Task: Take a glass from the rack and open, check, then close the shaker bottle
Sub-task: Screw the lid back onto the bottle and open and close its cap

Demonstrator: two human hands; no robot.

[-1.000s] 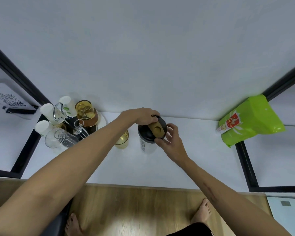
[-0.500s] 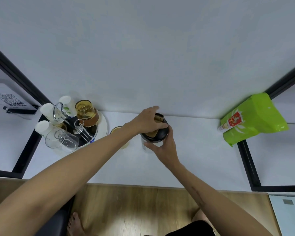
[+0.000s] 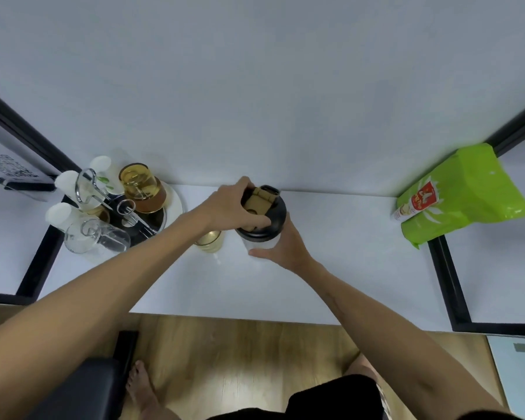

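Near the counter's (image 3: 331, 253) back edge, beside the rack (image 3: 112, 207) at its left end, my left hand (image 3: 234, 207) grips the shaker bottle's (image 3: 264, 228) black lid from above, while my right hand (image 3: 285, 250) wraps its pale body.

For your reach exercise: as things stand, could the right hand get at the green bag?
Probably yes: the right hand grips the shaker bottle, but bare counter lies between it and the green bag.
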